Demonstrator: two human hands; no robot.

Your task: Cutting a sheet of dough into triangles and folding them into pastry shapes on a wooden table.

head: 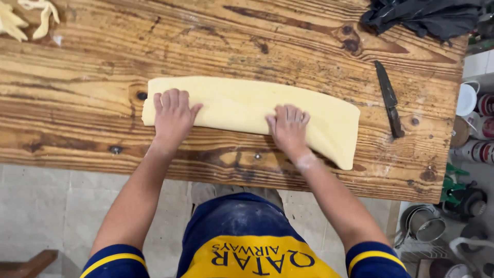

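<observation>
Folded dough sheet [247, 110] lies across the middle of the wooden table [77, 67]. Left hand [173, 114] and right hand [289, 126] press flat on its near edge, fingers together, pinching nothing. Dough looks soft, limp, likely tear-prone; support from underneath along the fold.

Folded dough sheet lying across the middle of the worktop

Both hands rest on the dough sheet [247, 110]: left hand [172, 116] at its 9 o'clock end, right hand [288, 126] near centre. A knife [388, 100] lies at 3 o'clock, a crumpled cloth [422, 18] at 1 o'clock, dough strips [25, 18] at 10 o'clock on the worktop [77, 77].
</observation>
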